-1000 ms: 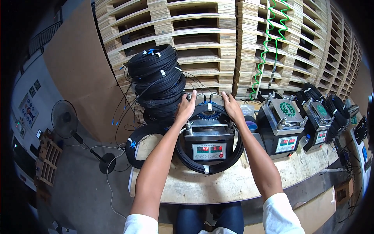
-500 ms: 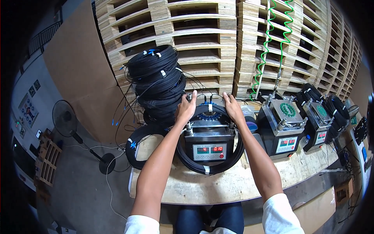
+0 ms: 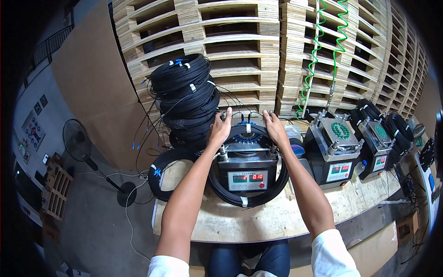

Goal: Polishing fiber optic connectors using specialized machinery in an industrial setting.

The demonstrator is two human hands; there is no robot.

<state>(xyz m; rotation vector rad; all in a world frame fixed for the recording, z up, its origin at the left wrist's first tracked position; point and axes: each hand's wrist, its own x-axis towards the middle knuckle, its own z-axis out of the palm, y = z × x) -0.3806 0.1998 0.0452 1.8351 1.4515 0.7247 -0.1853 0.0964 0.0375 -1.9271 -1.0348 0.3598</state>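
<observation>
In front of me stands a fiber polishing machine (image 3: 248, 164) with a lit control panel and a ring of blue connectors (image 3: 248, 138) on top. A coil of black cable (image 3: 218, 185), bound with white tape, hangs round its front. Thin leads run into the connectors from behind. My left hand (image 3: 220, 129) is closed round the back left clamp knob (image 3: 224, 115), its thumb pointing up. At the back right corner, my right hand (image 3: 276, 130) is closed in the same way; its fingers mostly hide the knob there. The front clamp knobs (image 3: 223, 152) are untouched.
A tall stack of black cable coils (image 3: 187, 94) rises at the back left, with another coil (image 3: 157, 180) below it. Two similar machines (image 3: 338, 147) stand to the right. Wooden pallets (image 3: 230, 41) form the back wall. A fan (image 3: 77, 140) stands on the floor left.
The left reading on the machine's panel has changed. Both hands keep their places, and the cable coil hangs as before.
</observation>
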